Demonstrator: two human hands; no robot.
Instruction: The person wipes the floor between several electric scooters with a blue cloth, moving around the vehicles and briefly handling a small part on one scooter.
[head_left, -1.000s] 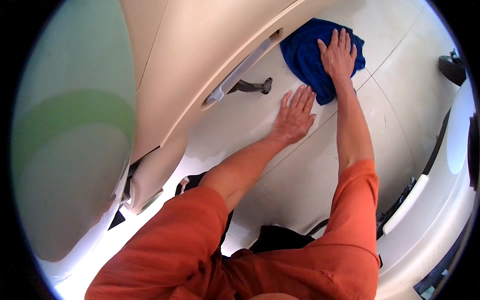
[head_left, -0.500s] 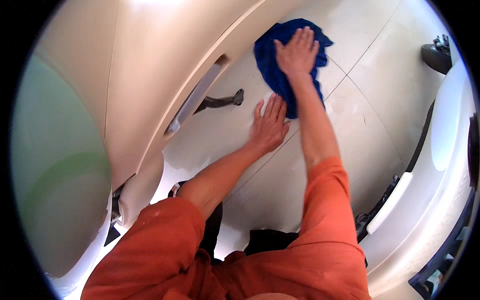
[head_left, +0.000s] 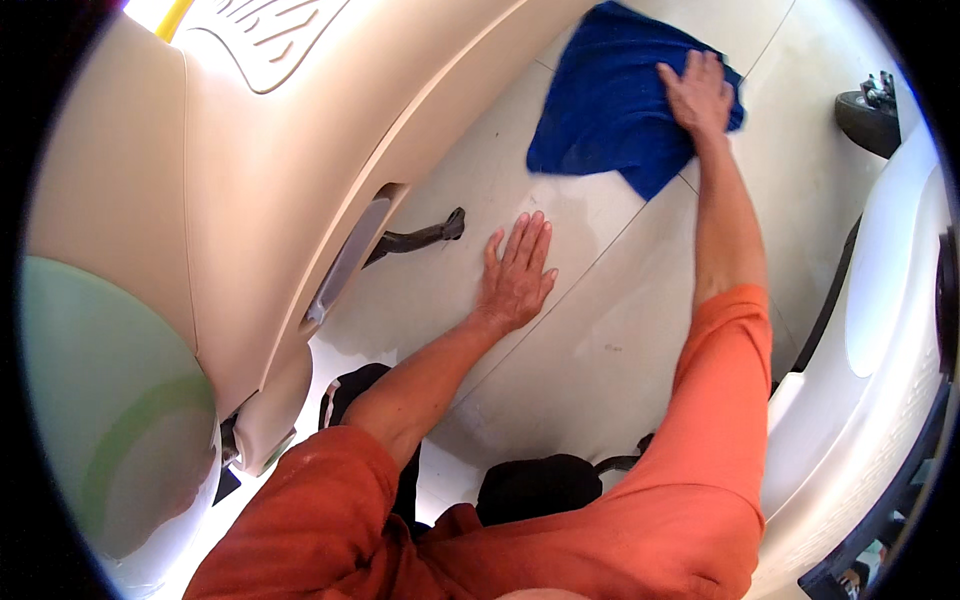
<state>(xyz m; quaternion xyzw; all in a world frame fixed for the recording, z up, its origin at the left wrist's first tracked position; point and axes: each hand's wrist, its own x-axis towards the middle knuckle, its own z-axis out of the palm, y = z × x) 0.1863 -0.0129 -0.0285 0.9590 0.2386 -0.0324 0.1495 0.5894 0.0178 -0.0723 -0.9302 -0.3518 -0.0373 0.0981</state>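
Note:
A dark blue cloth (head_left: 610,105) lies spread over the pale tiled floor (head_left: 575,330) at the top of the view. My right hand (head_left: 702,95) rests flat on the cloth's right side, fingers stretched out and pressing on it rather than gripping it. Nearer to me, my left hand (head_left: 518,275) is flat on the bare tiles with its fingers spread, apart from the cloth. Both of my arms are in orange sleeves.
To the left stands a large beige moulded body (head_left: 290,130) with a black kickstand-like lever (head_left: 425,235) jutting from under it. A white vehicle-like body (head_left: 860,400) curves along the right, with a small black wheel (head_left: 868,122) beyond it. A green-tinted translucent panel (head_left: 120,400) is at far left.
My right hand has moved right, and the bunched cloth has spread out wider and shifted up and right. My left hand has come slightly nearer and left, away from the cloth's edge.

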